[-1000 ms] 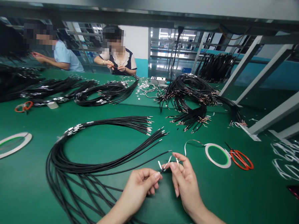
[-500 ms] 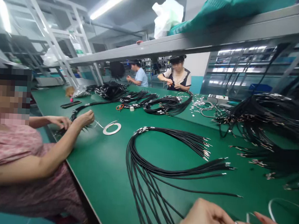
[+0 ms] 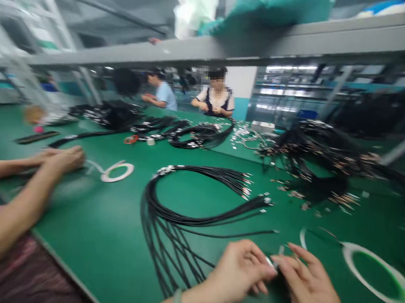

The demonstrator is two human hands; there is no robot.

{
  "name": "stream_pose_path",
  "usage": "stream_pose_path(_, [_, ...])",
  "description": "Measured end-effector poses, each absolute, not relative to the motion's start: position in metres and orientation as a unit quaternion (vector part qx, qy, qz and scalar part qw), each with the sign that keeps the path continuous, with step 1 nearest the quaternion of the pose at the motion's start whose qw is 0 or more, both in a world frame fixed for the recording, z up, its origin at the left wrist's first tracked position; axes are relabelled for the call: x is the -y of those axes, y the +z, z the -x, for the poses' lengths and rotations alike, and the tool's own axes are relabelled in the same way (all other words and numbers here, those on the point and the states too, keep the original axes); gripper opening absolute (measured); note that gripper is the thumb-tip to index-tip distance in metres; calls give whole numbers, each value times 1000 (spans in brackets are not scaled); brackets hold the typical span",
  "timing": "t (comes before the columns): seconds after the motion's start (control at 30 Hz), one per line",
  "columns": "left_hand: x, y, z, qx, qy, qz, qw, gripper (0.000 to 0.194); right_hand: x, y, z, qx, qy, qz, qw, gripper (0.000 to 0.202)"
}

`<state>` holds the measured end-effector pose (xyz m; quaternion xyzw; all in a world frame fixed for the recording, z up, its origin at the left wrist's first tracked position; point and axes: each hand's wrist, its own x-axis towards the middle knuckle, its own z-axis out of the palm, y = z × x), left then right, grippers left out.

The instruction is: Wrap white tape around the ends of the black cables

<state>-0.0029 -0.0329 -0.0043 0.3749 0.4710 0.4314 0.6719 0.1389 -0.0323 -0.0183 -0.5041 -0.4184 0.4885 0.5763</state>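
Note:
My left hand (image 3: 242, 269) and my right hand (image 3: 309, 281) meet fingertip to fingertip above the front of the green table. Pinched between them is what looks like a black cable's end with a small white label (image 3: 270, 262) on it; blur and my fingers hide most of it. My right index finger is lifted off the pinch, close to a thin white strip. Just beyond my hands, a bundle of black cables (image 3: 199, 219) lies curved on the table, metal tips to the right, white labels near its bend. Right of my right hand lies a ring of white tape (image 3: 349, 261).
A co-worker's arms (image 3: 48, 175) rest over the table's left side, by another white tape ring (image 3: 132, 169). Heaped black cables (image 3: 311, 143) lie at the right and coiled ones (image 3: 196, 137) farther back. A grey shelf beam (image 3: 126, 52) crosses overhead. Two people sit beyond.
The view has swung to the right and slightly down. Both my hands now show more fully, and the right-hand tape ring has come into view. The cable bundle lies in the same arrangement.

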Motion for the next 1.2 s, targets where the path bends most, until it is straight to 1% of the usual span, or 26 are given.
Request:
stream_pose_path(0.07, [30,-1,5,-474,437,-385,661,35,31,-13,-137,407,534,466,576,48])
stream_pose_path(0.13, [24,0,9,-464,426,-392,670,34,28,-11,-136,388,546,452,589,47])
stream_pose_path(0.33, [20,1,17,-446,389,-413,692,32,28,-6,-138,399,545,440,592,32])
stream_pose_path(0.4, [20,1,18,-447,385,-413,693,31,30,-5,-140,413,555,419,588,30])
stream_pose_path(0.6, [19,3,20,-440,377,-411,704,30,37,-7,-142,463,563,369,576,41])
stream_pose_path(0.73, [19,7,20,-435,374,-415,706,29,35,-10,-139,459,588,347,568,37])
stream_pose_path(0.83, [19,11,22,-412,364,-429,717,25,31,-11,-139,432,609,339,573,35])
stream_pose_path(1.0, [18,14,26,-406,366,-442,711,26,26,-11,-140,406,618,343,579,35])
stream_pose_path(1.2, [17,8,24,-409,384,-429,707,22,25,-10,-141,392,625,355,574,38])
